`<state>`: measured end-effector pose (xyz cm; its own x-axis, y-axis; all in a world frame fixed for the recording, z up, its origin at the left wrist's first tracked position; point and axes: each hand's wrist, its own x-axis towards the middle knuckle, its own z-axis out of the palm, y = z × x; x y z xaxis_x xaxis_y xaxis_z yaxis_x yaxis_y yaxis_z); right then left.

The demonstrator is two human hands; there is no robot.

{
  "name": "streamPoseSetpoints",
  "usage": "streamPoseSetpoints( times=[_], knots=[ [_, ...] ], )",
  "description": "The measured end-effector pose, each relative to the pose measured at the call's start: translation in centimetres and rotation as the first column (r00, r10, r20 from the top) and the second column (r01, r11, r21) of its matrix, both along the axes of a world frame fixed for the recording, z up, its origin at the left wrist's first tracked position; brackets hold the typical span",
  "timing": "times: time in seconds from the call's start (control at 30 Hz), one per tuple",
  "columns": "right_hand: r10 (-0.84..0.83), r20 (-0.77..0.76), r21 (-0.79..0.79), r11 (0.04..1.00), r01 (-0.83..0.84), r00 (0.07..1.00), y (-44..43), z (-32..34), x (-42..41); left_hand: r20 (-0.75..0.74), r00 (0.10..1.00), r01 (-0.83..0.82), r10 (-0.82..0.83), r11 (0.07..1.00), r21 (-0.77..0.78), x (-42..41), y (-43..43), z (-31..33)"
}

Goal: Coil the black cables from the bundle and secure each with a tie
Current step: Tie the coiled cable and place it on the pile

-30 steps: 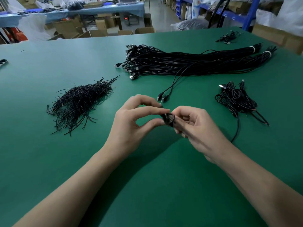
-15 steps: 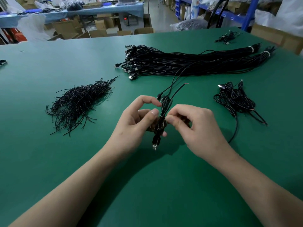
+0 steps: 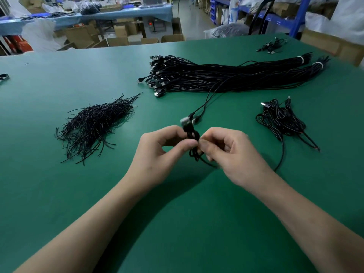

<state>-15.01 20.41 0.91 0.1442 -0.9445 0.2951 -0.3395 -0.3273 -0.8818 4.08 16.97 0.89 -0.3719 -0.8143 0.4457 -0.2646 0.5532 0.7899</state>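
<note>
Just above the table, the left hand and right hand each pinch the coil between curled thumb and fingers. It sits nearer than the bundle, between the ties and the coiled cables.

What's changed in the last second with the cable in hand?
The coiled cable was turned over: its USB plug, below the hands half a second ago, now points up above the left hand. The right hand and left hand still pinch the coil. The cable bundle, tie pile and finished coils stayed put.
</note>
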Motion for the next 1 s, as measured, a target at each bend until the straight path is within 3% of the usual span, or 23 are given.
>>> streamPoseSetpoints(
  times=[0.23, 0.37, 0.43, 0.63, 0.77, 0.9, 1.0],
  knots=[
    [-0.133, -0.298, -0.340, 0.940, 0.025, 0.945, 0.5, 0.6, 0.1, -0.138, 0.989, 0.092, -0.050, 0.945, 0.315, -0.5, 0.3, 0.2],
    [-0.226, -0.495, -0.515, 0.854, -0.074, 0.839, 0.4, 0.5, -0.1, -0.254, 0.961, 0.230, -0.111, 0.829, 0.510, -0.5, 0.3, 0.2],
    [-0.257, -0.563, -0.537, 0.836, -0.111, 0.785, 0.3, 0.3, -0.1, -0.244, 0.964, 0.229, -0.109, 0.805, 0.547, -0.4, 0.3, 0.1],
    [-0.127, -0.489, -0.285, 0.958, -0.020, 0.863, -0.2, -0.1, -0.8, -0.102, 0.994, 0.087, -0.048, 0.901, 0.426, -0.5, 0.0, -0.4],
    [-0.165, -0.198, -0.093, 0.984, 0.149, 0.966, -0.3, 0.2, -0.9, -0.168, 0.985, 0.037, 0.029, 0.925, 0.377, -0.2, -0.1, -0.2],
    [0.014, -0.062, 0.172, 0.985, -0.004, 0.998, 0.0, 0.0, 0.1, -0.273, 0.957, 0.023, 0.101, 0.909, 0.417, -0.3, 0.1, 0.0],
    [0.103, 0.051, 0.246, 0.963, -0.112, 0.993, 0.1, -0.3, 1.0, -0.314, 0.944, 0.042, 0.098, 0.911, 0.409, -0.5, 0.1, -0.2]
  ],
)
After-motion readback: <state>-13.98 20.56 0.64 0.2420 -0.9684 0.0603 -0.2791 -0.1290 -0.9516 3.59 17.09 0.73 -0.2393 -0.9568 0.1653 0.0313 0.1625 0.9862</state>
